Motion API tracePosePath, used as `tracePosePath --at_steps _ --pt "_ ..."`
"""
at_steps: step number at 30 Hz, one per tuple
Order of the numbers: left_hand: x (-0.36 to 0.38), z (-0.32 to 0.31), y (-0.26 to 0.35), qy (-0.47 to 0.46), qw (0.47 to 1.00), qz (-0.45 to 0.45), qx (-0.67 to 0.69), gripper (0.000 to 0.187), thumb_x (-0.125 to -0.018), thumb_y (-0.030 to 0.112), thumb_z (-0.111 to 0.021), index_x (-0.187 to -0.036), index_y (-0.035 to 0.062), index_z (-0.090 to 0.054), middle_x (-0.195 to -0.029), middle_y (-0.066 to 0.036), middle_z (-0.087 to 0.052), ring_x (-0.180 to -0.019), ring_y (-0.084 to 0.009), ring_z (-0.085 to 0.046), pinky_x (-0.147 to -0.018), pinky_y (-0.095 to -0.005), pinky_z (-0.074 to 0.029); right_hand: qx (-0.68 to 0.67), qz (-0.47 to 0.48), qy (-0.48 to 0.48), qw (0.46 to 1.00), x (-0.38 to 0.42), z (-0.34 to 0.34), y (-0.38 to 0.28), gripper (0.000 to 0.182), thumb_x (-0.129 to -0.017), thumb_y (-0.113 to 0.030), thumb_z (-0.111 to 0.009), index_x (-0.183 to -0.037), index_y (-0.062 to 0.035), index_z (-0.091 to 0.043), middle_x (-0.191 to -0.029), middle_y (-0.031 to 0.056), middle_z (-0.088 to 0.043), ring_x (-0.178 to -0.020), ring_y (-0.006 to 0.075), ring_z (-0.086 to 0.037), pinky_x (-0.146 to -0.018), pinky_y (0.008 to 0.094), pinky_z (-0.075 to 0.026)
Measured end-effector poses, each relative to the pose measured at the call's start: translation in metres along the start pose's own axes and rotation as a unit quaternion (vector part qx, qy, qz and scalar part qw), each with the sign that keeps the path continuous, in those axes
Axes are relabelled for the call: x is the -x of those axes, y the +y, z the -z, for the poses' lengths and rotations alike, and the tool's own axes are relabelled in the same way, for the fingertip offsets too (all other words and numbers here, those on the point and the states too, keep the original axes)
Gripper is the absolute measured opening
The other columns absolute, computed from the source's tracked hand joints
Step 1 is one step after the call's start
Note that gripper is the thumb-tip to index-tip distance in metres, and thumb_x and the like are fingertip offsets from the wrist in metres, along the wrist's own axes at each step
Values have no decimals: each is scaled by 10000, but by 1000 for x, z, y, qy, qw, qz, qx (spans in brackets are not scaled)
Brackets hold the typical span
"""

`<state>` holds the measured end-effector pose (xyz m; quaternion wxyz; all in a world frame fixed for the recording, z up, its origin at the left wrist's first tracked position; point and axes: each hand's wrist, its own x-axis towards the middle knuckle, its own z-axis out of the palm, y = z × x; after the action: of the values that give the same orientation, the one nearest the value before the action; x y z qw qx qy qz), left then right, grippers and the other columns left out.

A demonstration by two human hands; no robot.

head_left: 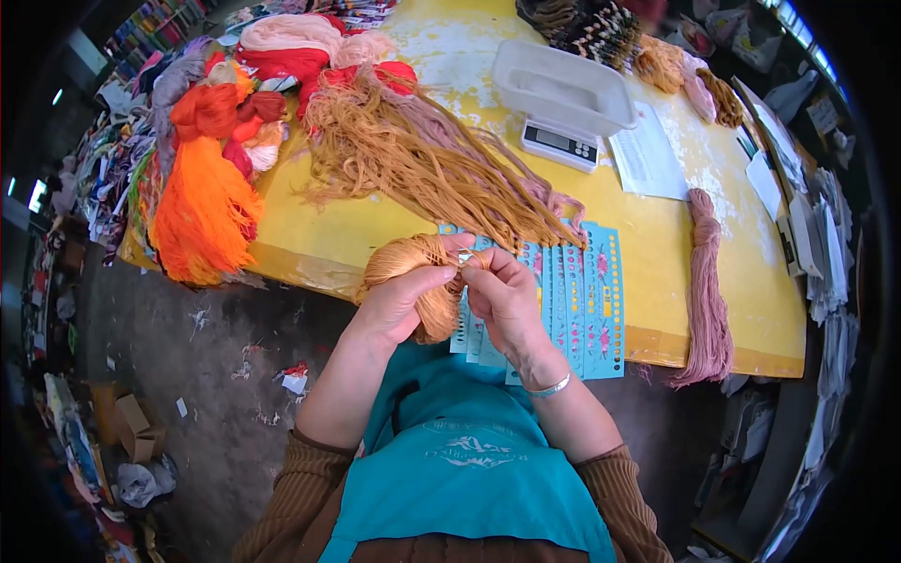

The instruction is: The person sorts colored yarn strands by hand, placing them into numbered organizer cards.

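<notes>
A tan-orange skein of yarn [405,261] hangs in my left hand [396,305], whose fingers are closed around it over the table's front edge. Close beside it, my right hand [507,302] pinches at the skein's right side. A small pale, shiny bit [464,256] shows between the fingertips of both hands; I cannot make out what it is. Under and right of my hands lie several teal cards [601,314] with rows of holes and pink flower prints. Just beyond my hands, long strands of tan yarn [422,155] spread over the table.
On the worn yellow table [648,244] stand a digital scale [560,143] and a clear plastic tub [563,84]. Printed paper [648,155] lies beside them. A dusty-pink skein [706,291] hangs over the front edge. Orange yarn [205,211] and red yarn [282,70] are heaped left.
</notes>
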<state>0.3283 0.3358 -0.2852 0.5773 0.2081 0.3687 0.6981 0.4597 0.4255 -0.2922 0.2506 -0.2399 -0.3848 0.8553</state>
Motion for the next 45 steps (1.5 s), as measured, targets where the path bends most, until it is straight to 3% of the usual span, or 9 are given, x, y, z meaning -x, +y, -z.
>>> tracePosePath --at_steps 6,12,16,21,26,28,32,38,45 --pt "7 21 10 -31 999 13 -13 494 -802 111 -550 -1265 -61 -527 -910 -55 -577 -921 -181 -582 -872 -316 -465 -23 -22 -20 999 -6 -7 -13 71 -878 -90 -633 -887 -55 -572 -689 -45 -536 -504 25 -381 -442 202 -278" --pt "28 34 40 -29 989 107 -96 414 -881 115 -564 -1265 -38 -538 -670 18 -475 -536 -52 -412 -535 -216 -364 573 34 -181 799 -17 -21 -53 117 -897 -122 -641 -906 -5 -639 -766 -2 -612 -653 52 -515 -580 230 -422" --pt "57 138 49 -270 954 -37 124 237 -974 176 -463 -1021 8 -622 -545 27 -430 -445 -66 -394 -464 -221 -363 332 108 -220 911 -39 -9 -54 129 -932 -109 -570 -895 -23 -659 -966 53 -646 -903 116 -580 -797 263 -463" --pt "115 161 110 -53 890 -252 376 333 -1023 264 -378 -945 20 -591 -500 64 -341 -445 -56 -361 -473 -209 -362 -121 71 -154 978 -54 9 -62 191 -929 -172 -523 -799 -50 -592 -1122 146 -654 -1096 241 -569 -936 377 -422" --pt "186 267 170 382 787 -416 247 236 -987 173 -467 -813 59 -579 -489 77 -286 -438 -49 -303 -439 -214 -277 -40 204 -45 977 -52 90 -177 261 -915 -127 -479 -667 -122 -399 -599 -37 -315 -511 86 -270 -495 251 -256" --pt "229 333 185 198 854 -378 299 247 -973 147 -488 -740 92 -547 -483 74 -258 -437 -54 -276 -425 -217 -259 16 280 76 957 -42 166 -241 250 -912 -152 -514 -675 -139 -435 -583 -42 -363 -453 77 -267 -418 245 -220" --pt "237 307 202 308 812 -433 242 245 -976 162 -500 -748 93 -559 -491 73 -268 -422 -55 -256 -418 -210 -254 70 448 462 762 37 281 -379 194 -892 -202 -604 -716 -127 -573 -526 -43 -414 -423 71 -316 -396 230 -228" --pt "139 188 159 -14 920 -339 197 319 -976 204 -512 -1210 -12 -537 -535 61 -351 -444 -32 -312 -431 -194 -283 371 504 366 689 95 223 -368 207 -966 -127 -540 -1109 -24 -648 -977 63 -694 -510 6 -357 -425 159 -293" --pt "9 62 61 -186 948 -107 233 464 -965 216 -520 -1393 68 -422 -635 18 -426 -471 -69 -379 -444 -212 -338 455 165 19 875 41 121 -184 197 -922 -29 -495 -1107 -95 -502 -827 41 -678 -555 12 -415 -464 176 -296"
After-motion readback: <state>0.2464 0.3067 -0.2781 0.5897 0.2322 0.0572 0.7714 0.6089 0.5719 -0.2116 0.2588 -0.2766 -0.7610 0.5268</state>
